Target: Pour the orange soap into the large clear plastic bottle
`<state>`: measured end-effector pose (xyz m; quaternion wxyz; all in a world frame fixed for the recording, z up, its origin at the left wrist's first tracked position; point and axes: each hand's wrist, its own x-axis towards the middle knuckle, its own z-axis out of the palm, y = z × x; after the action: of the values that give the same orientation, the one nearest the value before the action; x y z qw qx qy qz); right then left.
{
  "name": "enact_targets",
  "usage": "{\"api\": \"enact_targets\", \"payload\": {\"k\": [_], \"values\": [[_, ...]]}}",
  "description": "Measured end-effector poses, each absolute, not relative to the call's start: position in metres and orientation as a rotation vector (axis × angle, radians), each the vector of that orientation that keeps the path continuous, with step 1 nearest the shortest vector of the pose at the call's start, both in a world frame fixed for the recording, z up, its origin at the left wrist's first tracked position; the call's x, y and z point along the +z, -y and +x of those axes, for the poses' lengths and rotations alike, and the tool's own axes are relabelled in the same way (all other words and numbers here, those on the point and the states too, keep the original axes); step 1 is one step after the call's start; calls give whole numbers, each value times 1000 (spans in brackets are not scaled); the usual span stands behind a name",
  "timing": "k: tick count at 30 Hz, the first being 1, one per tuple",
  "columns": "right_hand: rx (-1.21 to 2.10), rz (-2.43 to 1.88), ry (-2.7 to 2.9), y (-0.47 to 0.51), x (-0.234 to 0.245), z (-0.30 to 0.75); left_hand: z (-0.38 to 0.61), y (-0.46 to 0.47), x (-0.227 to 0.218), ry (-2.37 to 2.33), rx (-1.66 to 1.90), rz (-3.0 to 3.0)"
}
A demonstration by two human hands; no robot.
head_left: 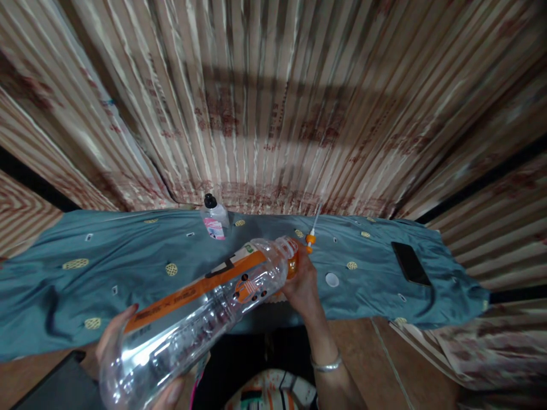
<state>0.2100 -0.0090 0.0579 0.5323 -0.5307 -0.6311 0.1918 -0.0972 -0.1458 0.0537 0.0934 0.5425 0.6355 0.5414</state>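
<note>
My left hand (pixel 128 353) grips the base of a large clear plastic bottle (pixel 200 313) with an orange label, tilted with its open neck pointing up and right. My right hand (pixel 303 285) is closed around a small orange bottle (pixel 293 266) held right at the big bottle's mouth. An orange spray nozzle with a white tube (pixel 311 236) stands just beyond my right hand. A white cap (pixel 331 279) lies on the cloth to the right of that hand.
A teal cloth (pixel 106 267) with yellow dots covers the table. A small clear bottle with a black cap and pink label (pixel 214 219) stands at the back. A black phone (pixel 410 263) lies at the right. Striped curtains (pixel 273 102) hang behind.
</note>
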Motion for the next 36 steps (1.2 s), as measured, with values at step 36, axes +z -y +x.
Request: {"api": "enact_targets", "payload": {"k": [36], "values": [[440,-1296,1492,9,57,210,-94,149,54,-1925,1581,1651]]}}
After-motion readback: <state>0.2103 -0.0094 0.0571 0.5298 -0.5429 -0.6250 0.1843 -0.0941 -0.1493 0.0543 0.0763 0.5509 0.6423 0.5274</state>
